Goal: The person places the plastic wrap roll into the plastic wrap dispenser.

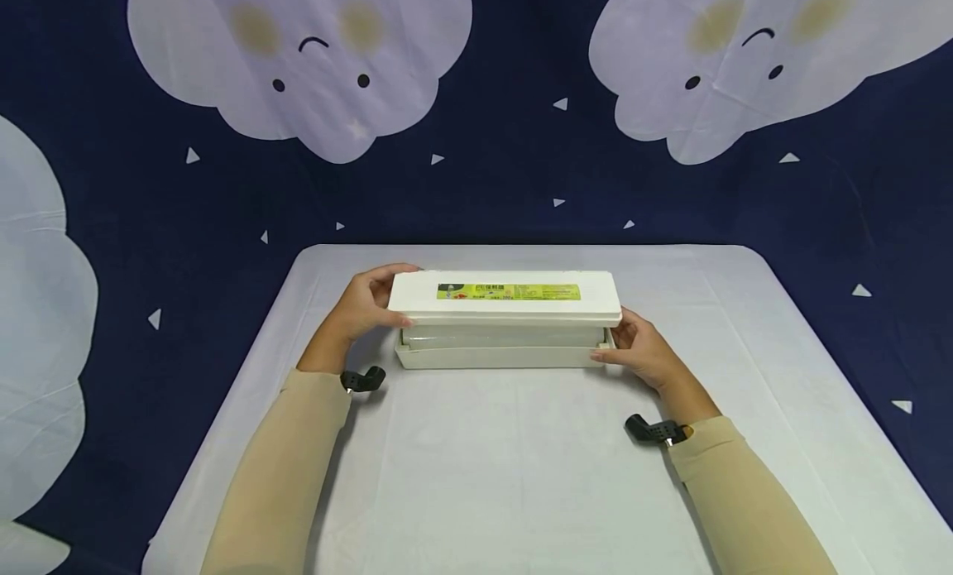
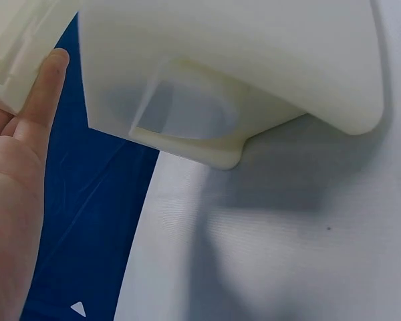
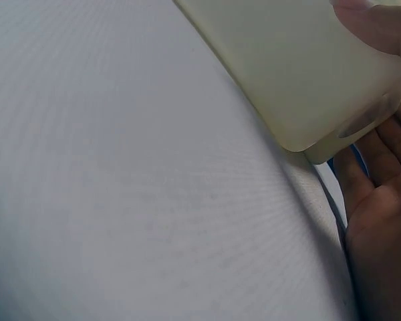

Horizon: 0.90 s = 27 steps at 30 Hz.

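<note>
A white cling film box [image 1: 506, 358] sits on the table, its long lid [image 1: 506, 306] with a yellow-green label [image 1: 509, 292] raised above the base. In the gap shows the roll of film [image 1: 506, 337]. At the left end my left hand [image 1: 365, 302] grips the lid, thumb on the front edge and fingers at the back; the left wrist view shows fingers [image 2: 50, 87] against the lid. My right hand [image 1: 640, 350] holds the right end of the base, thumb at its front corner. In the right wrist view, fingers [image 3: 381, 154] curl round behind that end.
A white cloth covers the table [image 1: 514, 459], whose far edge lies behind the box. Beyond it hangs a dark blue curtain [image 1: 506, 194] with clouds and small triangles. Black wrist cameras [image 1: 655, 430] sit on both wrists.
</note>
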{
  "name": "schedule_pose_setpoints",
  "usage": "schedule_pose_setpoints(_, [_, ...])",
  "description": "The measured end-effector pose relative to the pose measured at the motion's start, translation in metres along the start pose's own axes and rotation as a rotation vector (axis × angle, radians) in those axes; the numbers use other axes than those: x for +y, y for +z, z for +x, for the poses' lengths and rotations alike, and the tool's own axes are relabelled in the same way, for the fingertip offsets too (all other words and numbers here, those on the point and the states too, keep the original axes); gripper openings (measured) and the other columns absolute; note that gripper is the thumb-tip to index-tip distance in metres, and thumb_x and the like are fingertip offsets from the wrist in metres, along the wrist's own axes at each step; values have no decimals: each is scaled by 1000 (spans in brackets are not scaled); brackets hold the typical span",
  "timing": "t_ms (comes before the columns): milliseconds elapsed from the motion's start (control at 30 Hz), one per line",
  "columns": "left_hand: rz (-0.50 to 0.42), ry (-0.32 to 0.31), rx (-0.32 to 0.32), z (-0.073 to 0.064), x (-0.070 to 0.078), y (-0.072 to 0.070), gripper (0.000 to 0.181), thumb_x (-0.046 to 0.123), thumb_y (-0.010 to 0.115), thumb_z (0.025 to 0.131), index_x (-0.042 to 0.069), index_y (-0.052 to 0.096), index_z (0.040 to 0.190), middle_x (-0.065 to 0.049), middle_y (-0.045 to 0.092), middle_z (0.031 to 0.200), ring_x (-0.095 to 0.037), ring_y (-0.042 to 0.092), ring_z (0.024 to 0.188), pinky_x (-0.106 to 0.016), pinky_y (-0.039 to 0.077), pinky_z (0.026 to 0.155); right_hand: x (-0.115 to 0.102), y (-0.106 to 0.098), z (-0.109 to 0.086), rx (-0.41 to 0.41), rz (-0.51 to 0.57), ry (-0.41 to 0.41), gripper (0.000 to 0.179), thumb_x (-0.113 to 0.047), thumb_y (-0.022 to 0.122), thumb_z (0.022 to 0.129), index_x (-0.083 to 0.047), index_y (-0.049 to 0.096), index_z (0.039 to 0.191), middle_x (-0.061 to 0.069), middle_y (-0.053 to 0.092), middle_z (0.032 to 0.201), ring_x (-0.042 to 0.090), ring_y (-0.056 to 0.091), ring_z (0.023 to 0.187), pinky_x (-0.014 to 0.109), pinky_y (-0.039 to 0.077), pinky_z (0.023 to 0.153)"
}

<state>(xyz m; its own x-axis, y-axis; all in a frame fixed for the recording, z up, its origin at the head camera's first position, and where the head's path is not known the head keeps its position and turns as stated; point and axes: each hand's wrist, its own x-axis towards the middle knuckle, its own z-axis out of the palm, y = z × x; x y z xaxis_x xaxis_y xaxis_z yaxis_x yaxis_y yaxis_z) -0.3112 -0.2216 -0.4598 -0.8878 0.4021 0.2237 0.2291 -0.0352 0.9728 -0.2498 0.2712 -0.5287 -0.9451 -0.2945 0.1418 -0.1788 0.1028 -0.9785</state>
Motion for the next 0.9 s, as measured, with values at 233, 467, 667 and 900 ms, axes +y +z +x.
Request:
schedule_pose_setpoints(233, [-16, 18, -29, -5, -4, 1, 90, -30, 86, 58, -8, 59, 141, -19, 62, 133, -32, 64, 111, -34, 60, 88, 1, 0, 0, -15, 32, -22, 101, 17, 87, 74, 5, 35, 160, 22, 43, 159, 17, 51, 138, 25, 44, 109])
schedule_pose_setpoints(467, [-38, 21, -38, -9, -7, 3, 89, -30, 85, 57, -9, 60, 140, -18, 64, 132, -30, 64, 110, -34, 60, 88, 1, -1, 1, -27, 48, -29, 102, 18, 87, 74, 3, 35, 161, 18, 45, 158, 18, 53, 135, 27, 46, 108])
schedule_pose_setpoints(667, [-67, 23, -33, -13, -9, 4, 90, -31, 85, 56, -10, 59, 139, -19, 63, 133, -31, 63, 112, -35, 60, 89, 0, 0, 1, -28, 56, -30, 102, 18, 87, 74, 3, 35, 161, 16, 47, 157, 18, 54, 134, 27, 47, 107])
schedule_pose_setpoints(900, [-80, 21, -18, -16, -11, 6, 90, -33, 84, 55, -12, 58, 139, -18, 63, 134, -31, 63, 115, -35, 59, 91, 0, 0, 2, -27, 57, -36, 103, 18, 87, 74, 3, 35, 161, 15, 49, 155, 19, 55, 133, 27, 47, 107])
